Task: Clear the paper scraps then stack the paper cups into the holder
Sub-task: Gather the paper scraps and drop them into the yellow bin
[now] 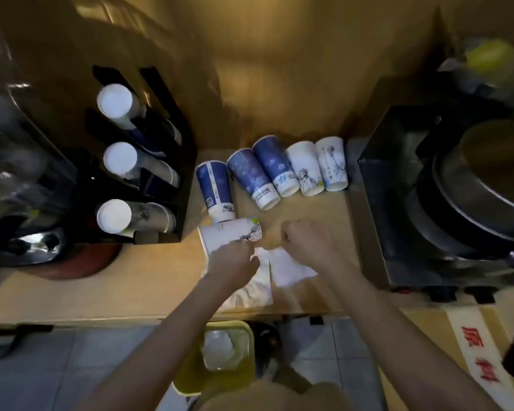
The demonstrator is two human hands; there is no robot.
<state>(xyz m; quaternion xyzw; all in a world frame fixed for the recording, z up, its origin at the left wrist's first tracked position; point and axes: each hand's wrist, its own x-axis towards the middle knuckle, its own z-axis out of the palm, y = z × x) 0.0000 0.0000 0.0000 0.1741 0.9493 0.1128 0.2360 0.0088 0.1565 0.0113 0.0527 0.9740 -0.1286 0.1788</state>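
Both hands, the left hand point(233, 264) and right hand point(306, 241), were closed into fists gathering the white crumpled paper scraps point(264, 280) at the near edge of the wooden bench point(101, 289). The tipped white paper cup point(229, 235) touching the left hand risked rolling; five upturned paper cups point(272, 170) stood beyond, the black three-slot cup holder point(161, 161) at left.

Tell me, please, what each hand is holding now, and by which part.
Both hands are closed on white paper scraps on the counter. The left hand grips the crumpled scrap at its far edge; the right hand grips the flatter scrap at its far end.
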